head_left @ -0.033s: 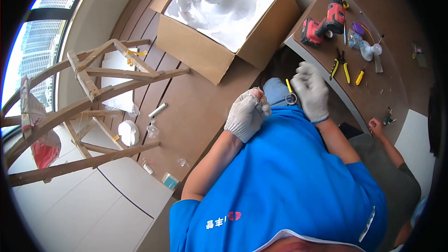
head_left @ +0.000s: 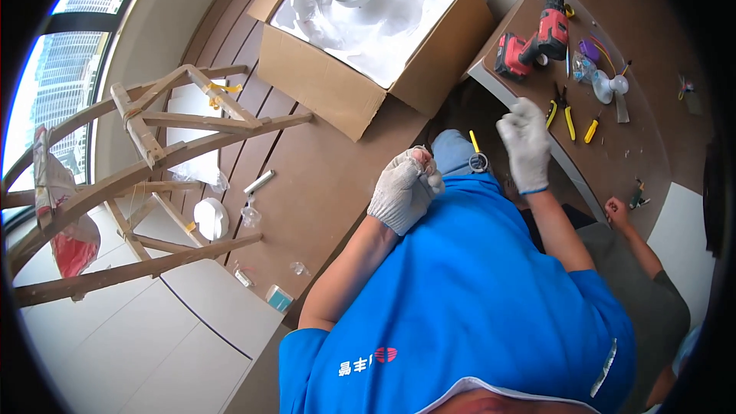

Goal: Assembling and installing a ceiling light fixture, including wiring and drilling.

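White knit gloves cover both hands. The left hand (head_left: 405, 188) is curled into a fist just above the blue shirt (head_left: 475, 291), fingers (head_left: 418, 162) closed — whether on anything, I cannot tell. The right hand (head_left: 526, 144) is raised near the bench (head_left: 613, 161) edge, fingers bent loosely, holding nothing visible. Between the hands, a small metal ring with a yellow-handled tool (head_left: 477, 155) shows against the shirt. On the bench lie a red cordless drill (head_left: 533, 42), yellow-handled pliers (head_left: 561, 107) and a yellow screwdriver (head_left: 592, 129). Another person's hand (head_left: 616, 211) rests by the bench. An open cardboard box (head_left: 360, 38) and a wooden ladder (head_left: 153, 176) stand on the floor.
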`<action>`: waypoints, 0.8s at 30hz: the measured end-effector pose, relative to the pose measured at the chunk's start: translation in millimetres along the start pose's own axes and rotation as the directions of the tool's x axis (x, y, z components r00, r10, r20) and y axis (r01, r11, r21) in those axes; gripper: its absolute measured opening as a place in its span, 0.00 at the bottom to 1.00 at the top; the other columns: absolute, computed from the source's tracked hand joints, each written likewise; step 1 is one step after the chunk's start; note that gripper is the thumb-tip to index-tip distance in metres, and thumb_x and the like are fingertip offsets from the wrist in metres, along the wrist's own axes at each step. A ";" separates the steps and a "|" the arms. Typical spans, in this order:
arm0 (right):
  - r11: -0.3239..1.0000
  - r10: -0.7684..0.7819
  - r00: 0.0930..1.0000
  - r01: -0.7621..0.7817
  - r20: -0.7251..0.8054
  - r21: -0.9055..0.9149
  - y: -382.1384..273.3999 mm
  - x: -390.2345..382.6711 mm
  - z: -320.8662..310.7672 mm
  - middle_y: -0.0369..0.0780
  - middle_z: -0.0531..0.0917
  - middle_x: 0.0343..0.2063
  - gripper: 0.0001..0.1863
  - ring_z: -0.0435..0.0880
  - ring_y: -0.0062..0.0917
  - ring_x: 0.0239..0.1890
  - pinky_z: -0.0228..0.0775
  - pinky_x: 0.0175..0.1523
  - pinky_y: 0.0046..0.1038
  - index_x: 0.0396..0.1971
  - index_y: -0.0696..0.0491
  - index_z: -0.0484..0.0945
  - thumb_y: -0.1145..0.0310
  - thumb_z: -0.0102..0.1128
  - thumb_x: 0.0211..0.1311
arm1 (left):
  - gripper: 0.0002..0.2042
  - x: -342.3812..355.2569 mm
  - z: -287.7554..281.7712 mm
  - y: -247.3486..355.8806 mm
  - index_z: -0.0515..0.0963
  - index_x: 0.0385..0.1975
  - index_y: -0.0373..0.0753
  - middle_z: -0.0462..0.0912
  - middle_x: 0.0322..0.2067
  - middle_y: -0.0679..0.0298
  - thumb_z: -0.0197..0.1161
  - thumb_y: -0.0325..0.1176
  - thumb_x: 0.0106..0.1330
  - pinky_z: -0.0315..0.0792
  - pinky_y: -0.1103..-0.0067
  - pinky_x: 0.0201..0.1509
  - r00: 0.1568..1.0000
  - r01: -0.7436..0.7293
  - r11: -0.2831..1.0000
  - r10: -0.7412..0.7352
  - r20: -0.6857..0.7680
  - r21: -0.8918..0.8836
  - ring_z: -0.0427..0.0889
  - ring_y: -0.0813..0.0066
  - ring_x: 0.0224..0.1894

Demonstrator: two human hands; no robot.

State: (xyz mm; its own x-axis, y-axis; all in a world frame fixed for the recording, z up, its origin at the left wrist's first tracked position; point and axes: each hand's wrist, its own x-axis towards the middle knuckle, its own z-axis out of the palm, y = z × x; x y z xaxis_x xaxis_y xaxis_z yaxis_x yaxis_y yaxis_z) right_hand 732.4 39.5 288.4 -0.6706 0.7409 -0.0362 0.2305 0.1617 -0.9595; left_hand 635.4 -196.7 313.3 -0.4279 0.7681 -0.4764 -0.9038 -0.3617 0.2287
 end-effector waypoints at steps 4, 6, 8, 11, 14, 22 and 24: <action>0.968 -0.023 0.972 -0.036 -0.232 -0.248 67.4 86.8 -58.9 0.51 0.67 0.68 0.47 0.70 0.39 0.68 0.65 0.70 0.38 0.70 0.62 0.59 0.63 0.78 0.55 | 0.08 25.7 -6.4 14.6 0.77 0.35 0.48 0.74 0.28 0.70 0.70 0.40 0.66 0.68 0.75 0.37 0.999 -0.025 0.998 0.027 0.037 -0.053 0.71 0.73 0.30; 0.947 -0.094 0.977 0.029 -0.191 -0.319 80.3 126.8 -65.5 0.51 0.69 0.68 0.47 0.70 0.39 0.69 0.62 0.71 0.40 0.69 0.61 0.63 0.60 0.79 0.53 | 0.08 46.5 -3.0 23.2 0.77 0.35 0.48 0.74 0.28 0.69 0.70 0.40 0.66 0.69 0.75 0.37 1.000 -0.021 0.998 0.022 0.013 -0.064 0.72 0.73 0.30; 0.945 0.012 0.998 -0.030 -0.056 -0.327 52.7 154.4 -46.9 0.49 0.75 0.64 0.44 0.74 0.37 0.66 0.63 0.71 0.37 0.67 0.59 0.67 0.58 0.79 0.53 | 0.08 64.0 -1.9 32.4 0.77 0.35 0.45 0.76 0.29 0.68 0.69 0.39 0.67 0.71 0.74 0.38 0.999 -0.029 0.998 0.028 -0.015 -0.057 0.74 0.73 0.31; 0.961 -0.198 0.976 0.175 -0.087 -0.215 81.7 189.1 -41.1 0.44 0.78 0.60 0.35 0.76 0.34 0.63 0.63 0.70 0.35 0.66 0.58 0.68 0.69 0.71 0.60 | 0.09 97.9 25.7 46.3 0.77 0.38 0.42 0.79 0.30 0.66 0.68 0.39 0.68 0.74 0.72 0.41 0.982 -0.001 1.000 0.002 -0.190 0.006 0.78 0.71 0.33; 0.969 -0.157 0.987 0.150 -0.021 -0.196 56.4 203.0 -26.9 0.44 0.71 0.64 0.30 0.70 0.30 0.65 0.61 0.71 0.36 0.63 0.56 0.68 0.74 0.67 0.62 | 0.10 131.4 37.3 58.7 0.78 0.44 0.40 0.81 0.32 0.65 0.68 0.33 0.68 0.78 0.72 0.46 0.962 -0.023 1.000 0.020 -0.272 -0.008 0.81 0.70 0.37; 0.966 0.260 0.720 -0.202 0.643 -0.164 -6.9 266.3 -34.3 0.41 0.83 0.45 0.16 0.85 0.30 0.45 0.78 0.54 0.34 0.54 0.57 0.76 0.70 0.59 0.70 | 0.09 168.2 79.3 86.5 0.77 0.45 0.41 0.81 0.32 0.66 0.68 0.28 0.67 0.78 0.73 0.45 0.954 -0.151 0.986 0.126 -0.273 -0.075 0.80 0.72 0.36; 0.896 0.195 0.572 -0.434 0.796 0.092 -36.6 264.4 -7.5 0.41 0.86 0.38 0.20 0.89 0.31 0.36 0.84 0.44 0.31 0.56 0.58 0.73 0.69 0.63 0.68 | 0.09 164.4 85.1 92.7 0.76 0.44 0.42 0.82 0.33 0.66 0.68 0.32 0.68 0.77 0.73 0.44 0.951 -0.224 0.967 0.188 -0.245 -0.125 0.80 0.72 0.35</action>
State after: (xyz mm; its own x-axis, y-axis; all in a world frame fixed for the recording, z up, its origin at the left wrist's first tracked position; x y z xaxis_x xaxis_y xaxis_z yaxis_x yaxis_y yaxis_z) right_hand 551.9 234.3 316.0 -0.9004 -0.0634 -0.4305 0.4326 -0.2372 -0.8698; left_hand 481.6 -59.0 328.4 -0.5778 0.5329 -0.6182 -0.7784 -0.5876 0.2211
